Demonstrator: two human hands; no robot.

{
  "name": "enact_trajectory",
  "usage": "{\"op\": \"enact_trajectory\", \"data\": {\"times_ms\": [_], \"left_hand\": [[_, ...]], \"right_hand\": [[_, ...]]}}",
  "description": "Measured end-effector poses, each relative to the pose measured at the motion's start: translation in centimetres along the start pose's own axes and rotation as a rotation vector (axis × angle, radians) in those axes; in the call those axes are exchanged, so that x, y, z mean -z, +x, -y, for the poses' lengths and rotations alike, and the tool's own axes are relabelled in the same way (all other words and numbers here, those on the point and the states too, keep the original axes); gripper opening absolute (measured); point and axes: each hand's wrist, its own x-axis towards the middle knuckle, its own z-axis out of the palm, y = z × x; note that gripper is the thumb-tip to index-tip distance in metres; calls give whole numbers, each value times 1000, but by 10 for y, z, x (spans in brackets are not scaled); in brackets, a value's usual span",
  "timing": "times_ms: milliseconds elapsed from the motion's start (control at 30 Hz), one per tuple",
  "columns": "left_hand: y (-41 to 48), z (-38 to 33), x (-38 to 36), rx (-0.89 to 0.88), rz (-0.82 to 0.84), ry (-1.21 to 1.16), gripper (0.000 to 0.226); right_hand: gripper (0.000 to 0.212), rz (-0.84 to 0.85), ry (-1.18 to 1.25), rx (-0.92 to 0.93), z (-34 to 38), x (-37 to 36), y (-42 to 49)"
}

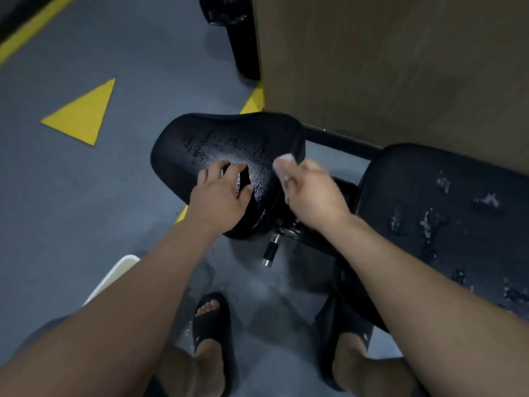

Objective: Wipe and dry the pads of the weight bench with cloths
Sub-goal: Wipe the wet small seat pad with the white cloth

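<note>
Standing at the bottom of the frame in black sandals (pixel 213 319), the person reaches both forearms up toward the middle, with a white tub (pixel 114 277) just showing at lower left. The left hand (pixel 219 193) rests on the near part of the seat pad (pixel 229 138) with fingers bent and thumb spread. A dark fold seems to lie under them, but I cannot tell whether it is a cloth. The right hand (pixel 309 187) hovers just right of it, blurred, its fingers seemingly curled; what it has hold of, if anything, cannot be made out. The seat pad lies at frame centre, narrow end low by the adjustment pin (pixel 271 249), broad end toward the top, so its long axis runs bottom to top, leaning slightly left. Its skin glistens wet. It likely feels soft under pressure, slick, and fixed to the frame, so it is best steadied at its edge rather than lifted. The back pad (pixel 415 179) stretches from centre right to the lower right corner, flecked with pale wet patches and probably not yet wiped. Farther off sit a yellow triangle (pixel 83 113) on the floor at left and a brown panel (pixel 400 67) at upper right.
</note>
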Motion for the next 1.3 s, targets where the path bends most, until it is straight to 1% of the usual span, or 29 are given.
{"op": "enact_trajectory", "data": {"times_ms": [33, 100, 133, 200, 267, 333, 400, 467, 533, 567, 633, 700, 733, 800, 900, 933, 1000, 1100, 1200, 1300], "left_hand": [[-2, 1, -3, -3, -30, 21, 48], [-3, -1, -8, 26, -76, 33, 45], [-2, -4, -10, 54, -94, 24, 43], [-1, -13, -18, 113, -133, 17, 41], [3, -22, -28, 156, -164, 40, 39], [8, -28, -37, 184, -200, 69, 38], [11, -28, -44, 161, -263, 88, 35], [11, -23, -50, 108, -347, 82, 32], [11, -16, -54, 72, -406, 72, 31], [11, -14, -56, 60, -416, 71, 32], [12, -12, -58, 44, -419, 71, 32], [11, -10, -59, 36, -433, 67, 32], [11, -10, -60, 30, -445, 61, 31], [11, -9, -60, 19, -463, 48, 30], [11, -6, -60, 5, -469, 36, 30], [11, -6, -60, -6, -471, 33, 30], [10, -5, -61, -23, -479, 35, 29], [11, -5, -61, -25, -500, 48, 27], [10, -6, -62, -40, -509, 62, 26], [10, -5, -63, -32, -500, 70, 27]], "right_hand": [[32, -67, 64, -110, -8, 0, 8], [38, -164, 292, -347, -20, -4, 20], [40, -197, 399, -425, -23, -11, 23], [40, -236, 547, -494, -16, -33, 21], [40, -326, 650, -546, 5, -55, 6], [40, -476, 643, -597, 31, -74, -18], [44, -551, 687, -613, 54, -84, -41], [46, -561, 738, -605, 58, -89, -47], [45, -553, 721, -595, 41, -86, -28], [44, -548, 709, -593, 30, -80, -16], [42, -539, 766, -597, 13, -69, 6], [39, -556, 859, -580, 10, -65, 11], [38, -571, 860, -559, 15, -67, 5], [37, -577, 790, -484, 28, -76, -15], [42, -535, 643, -293, 36, -77, -25], [43, -522, 584, -273, 27, -71, -13], [43, -478, 501, -298, 6, -52, 16], [43, -390, 478, -320, -14, -36, 39], [43, -430, 397, -209, 2, -50, 1], [46, -386, 381, -97, 19, -65, -42]]}}
